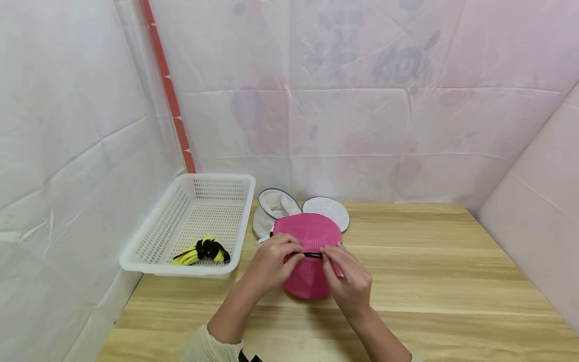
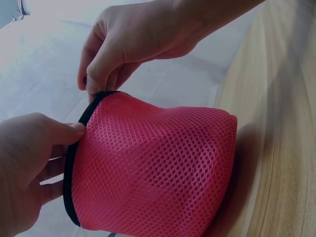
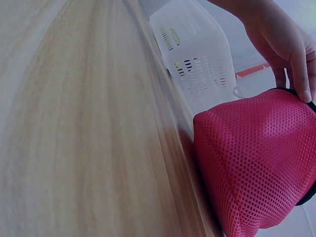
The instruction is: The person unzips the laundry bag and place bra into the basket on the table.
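Observation:
A pink mesh laundry bag (image 1: 307, 281) with a black-edged rim stands on the table, its round pink lid flap (image 1: 312, 229) tilted back. My left hand (image 1: 275, 259) pinches the black edge on the left side, thumb on the near face in the left wrist view. At the right part of the same edge, my right hand (image 1: 349, 279) pinches with thumb and fingertips; a small black bit shows by its fingers (image 2: 89, 74). In the right wrist view, the mesh side (image 3: 256, 158) fills the lower right, and the right hand itself is out of that view.
A white perforated basket (image 1: 246, 221) at the left holds a yellow and black bundle (image 1: 203, 251). Behind the pink bag lie a white bag with a blue rim (image 1: 264, 221) and a white round piece (image 1: 332, 211). Sheeted walls (image 1: 353, 125) border the wooden table (image 1: 429, 281).

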